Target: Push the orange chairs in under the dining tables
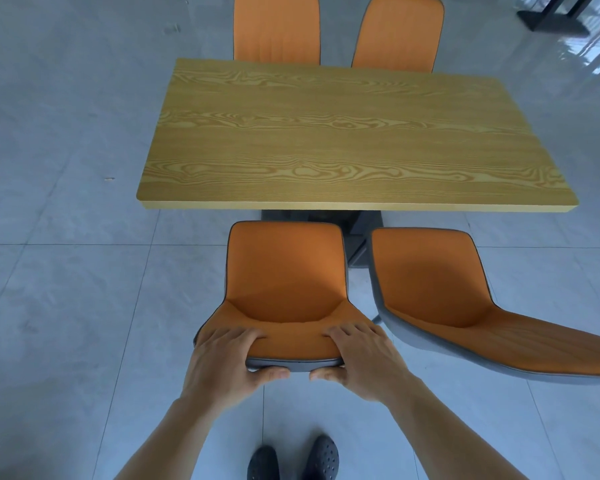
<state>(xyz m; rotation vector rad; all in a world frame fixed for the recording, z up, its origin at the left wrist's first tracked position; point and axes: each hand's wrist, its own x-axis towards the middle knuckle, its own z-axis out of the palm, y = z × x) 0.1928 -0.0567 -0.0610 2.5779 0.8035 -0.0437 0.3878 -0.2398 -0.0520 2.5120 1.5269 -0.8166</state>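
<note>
An orange chair (286, 271) with a grey back stands in front of me, its seat front just short of the near edge of the wood-grain dining table (354, 140). My left hand (227, 355) and my right hand (361, 355) both grip the top of its backrest, fingers over the orange side, thumbs on the grey back. A second orange chair (440, 282) stands to its right, turned at an angle and away from the table edge. Two more orange chairs, one at the left (276, 27) and one at the right (399, 31), stand at the table's far side.
Grey floor tiles (66, 271) surround the table. The table's dark base (357, 237) shows between the near chairs. My feet in dark shoes (293, 459) stand behind the held chair. Another table's black base (551, 15) is at the top right.
</note>
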